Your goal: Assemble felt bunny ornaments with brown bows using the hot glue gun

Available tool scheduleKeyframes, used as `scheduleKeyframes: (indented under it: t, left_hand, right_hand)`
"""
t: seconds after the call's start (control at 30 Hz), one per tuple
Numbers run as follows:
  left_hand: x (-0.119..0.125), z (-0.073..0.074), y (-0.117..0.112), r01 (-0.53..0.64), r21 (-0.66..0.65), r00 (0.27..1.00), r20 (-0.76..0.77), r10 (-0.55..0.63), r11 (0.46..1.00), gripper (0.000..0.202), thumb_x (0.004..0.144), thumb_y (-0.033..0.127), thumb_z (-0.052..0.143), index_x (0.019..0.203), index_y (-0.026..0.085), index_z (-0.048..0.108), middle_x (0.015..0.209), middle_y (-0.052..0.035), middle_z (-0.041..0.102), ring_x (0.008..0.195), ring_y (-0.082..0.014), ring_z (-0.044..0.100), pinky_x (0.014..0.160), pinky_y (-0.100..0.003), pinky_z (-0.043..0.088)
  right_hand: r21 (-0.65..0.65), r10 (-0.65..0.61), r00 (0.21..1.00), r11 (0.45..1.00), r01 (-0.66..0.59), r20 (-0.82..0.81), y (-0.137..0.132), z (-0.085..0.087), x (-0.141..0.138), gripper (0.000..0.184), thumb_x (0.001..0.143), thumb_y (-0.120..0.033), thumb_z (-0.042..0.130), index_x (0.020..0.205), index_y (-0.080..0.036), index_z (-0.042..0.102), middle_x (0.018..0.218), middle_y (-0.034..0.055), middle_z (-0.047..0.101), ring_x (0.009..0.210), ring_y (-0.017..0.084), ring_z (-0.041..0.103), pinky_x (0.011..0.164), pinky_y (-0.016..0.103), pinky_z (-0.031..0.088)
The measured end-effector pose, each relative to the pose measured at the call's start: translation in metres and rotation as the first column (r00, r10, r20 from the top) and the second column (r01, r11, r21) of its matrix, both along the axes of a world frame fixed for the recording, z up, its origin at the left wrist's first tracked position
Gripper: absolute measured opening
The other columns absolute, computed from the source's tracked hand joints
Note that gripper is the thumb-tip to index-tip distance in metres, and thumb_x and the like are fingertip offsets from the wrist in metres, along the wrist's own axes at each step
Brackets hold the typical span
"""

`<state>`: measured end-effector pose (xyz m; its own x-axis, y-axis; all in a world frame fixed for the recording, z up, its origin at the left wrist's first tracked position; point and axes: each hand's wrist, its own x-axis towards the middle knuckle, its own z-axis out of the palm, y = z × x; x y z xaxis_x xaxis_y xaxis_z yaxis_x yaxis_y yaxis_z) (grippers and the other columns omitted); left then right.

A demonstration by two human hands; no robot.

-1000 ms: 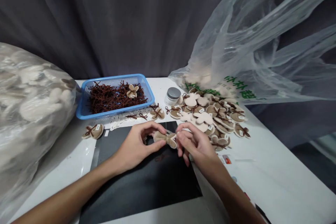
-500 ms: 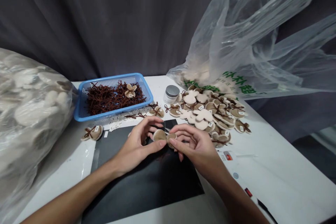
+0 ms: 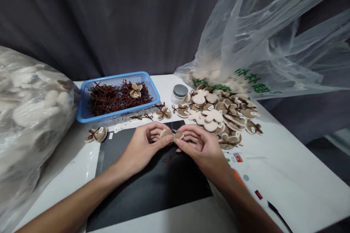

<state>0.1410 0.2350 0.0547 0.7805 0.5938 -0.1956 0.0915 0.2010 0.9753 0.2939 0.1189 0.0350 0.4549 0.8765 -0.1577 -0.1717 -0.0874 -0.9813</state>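
Note:
My left hand (image 3: pixel 144 141) and my right hand (image 3: pixel 201 142) pinch a small brown-and-cream fabric bunny piece (image 3: pixel 164 133) between them. The thumbs press near its narrow middle, with the other fingers curled behind it. A thin metallic tip shows just behind the piece; its kind is unclear. Below the hands a dark brown cord bow (image 3: pixel 170 158) lies on the black mat (image 3: pixel 153 193). Past my right hand is a pile of bunny pieces (image 3: pixel 213 115), several carrying brown bows and small white labels.
A blue basket (image 3: pixel 118 115) of brown cord bows stands at the back left, beside a grey-lidded jar (image 3: pixel 179 94). Full plastic bags (image 3: pixel 35 116) flank the table at left and right. A white power strip (image 3: pixel 250 185) with a cable runs along the right.
Both hands have shifted slightly upward with the bunny piece, which now lies more level between the thumbs. The bow on the mat shows more clearly below them.

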Motion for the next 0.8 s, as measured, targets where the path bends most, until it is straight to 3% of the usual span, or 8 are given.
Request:
scheduleKeyframes:
  t: [0.3,0.53,0.67,0.8]
  left_hand:
    - [0.001,-0.004,-0.004,-0.003,0.075,1.000,0.016,0.001,0.997,0.041,0.086,0.052,0.085,0.093,0.017,0.065,0.080,-0.0003,0.069,0.075,-0.0140,0.064,0.070,-0.026,0.048]
    - [0.002,-0.013,-0.005,-0.009,-0.011,1.000,0.002,0.009,1.000,0.042,0.082,0.050,0.088,0.096,0.018,0.063,0.073,0.0031,0.065,0.064,-0.0131,0.063,0.063,-0.026,0.052]
    - [0.001,-0.011,-0.004,0.053,-0.054,0.998,-0.014,-0.054,0.997,0.038,0.087,0.052,0.080,0.096,0.017,0.070,0.075,-0.0005,0.070,0.065,-0.0145,0.065,0.063,-0.026,0.051]
    - [0.002,-0.006,-0.003,0.073,-0.087,0.997,-0.028,-0.076,0.993,0.028,0.084,0.043,0.079,0.089,0.017,0.070,0.076,-0.0011,0.071,0.065,-0.0135,0.064,0.063,-0.026,0.050]
  right_hand:
    - [-0.061,0.027,0.993,0.998,-0.034,-0.114,0.003,0.006,-0.006,0.049,0.064,-0.056,0.098,0.085,-0.020,0.071,0.077,0.0014,0.072,0.061,0.016,0.067,0.064,0.031,0.063]
    - [-0.024,0.025,0.996,0.999,-0.027,-0.084,0.004,0.003,-0.007,0.046,0.068,-0.054,0.096,0.083,-0.021,0.069,0.073,0.0003,0.071,0.058,0.015,0.066,0.057,0.028,0.059]
    - [-0.009,0.013,0.998,1.000,-0.014,-0.064,0.003,0.002,-0.004,0.044,0.069,-0.051,0.096,0.085,-0.021,0.069,0.076,0.0005,0.071,0.057,0.015,0.066,0.057,0.029,0.059]
    - [0.004,0.025,0.999,1.000,-0.024,-0.041,0.003,0.001,-0.002,0.044,0.070,-0.052,0.095,0.086,-0.021,0.068,0.076,0.0001,0.071,0.057,0.014,0.065,0.058,0.029,0.060]
